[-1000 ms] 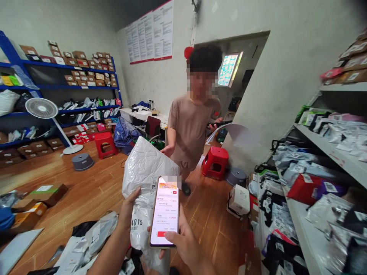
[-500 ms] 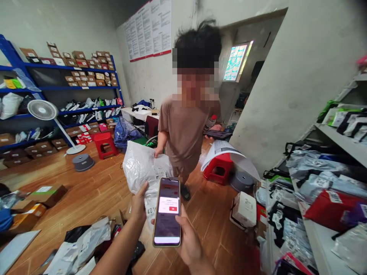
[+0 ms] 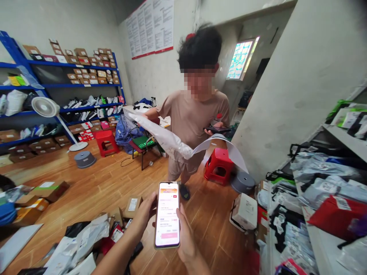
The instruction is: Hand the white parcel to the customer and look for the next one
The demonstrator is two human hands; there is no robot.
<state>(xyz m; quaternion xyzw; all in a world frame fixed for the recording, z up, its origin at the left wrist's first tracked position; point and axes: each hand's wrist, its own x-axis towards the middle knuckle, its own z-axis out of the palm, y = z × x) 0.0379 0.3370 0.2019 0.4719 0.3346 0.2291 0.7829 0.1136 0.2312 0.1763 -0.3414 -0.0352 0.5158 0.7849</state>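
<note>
A lit smartphone [image 3: 167,217] stands upright in front of me, its screen showing a white page with orange and pink parts. My right hand [image 3: 183,233] is closed around its right side, the thumb on the edge of the screen. At the phone's left edge is my left hand [image 3: 146,214], closed, with its fingertips partly hidden behind the phone. Beyond it, a person [image 3: 197,118] in a brown shirt holds up a white plastic parcel bag [image 3: 163,133] in one hand and a dark phone [image 3: 219,130] in the other.
Parcels and boxes [image 3: 88,236] lie on the floor at the lower left. Shelves of bagged parcels [image 3: 318,168] line the right side. Red stools [image 3: 219,166], grey step stools [image 3: 85,159], a white box [image 3: 245,210] and a standing fan [image 3: 46,107] stand around.
The parcel bag has moved up and away from my left hand, lifted by the person. My left hand has come to the phone's edge. A pop-up on its screen has given way to a bright page.
</note>
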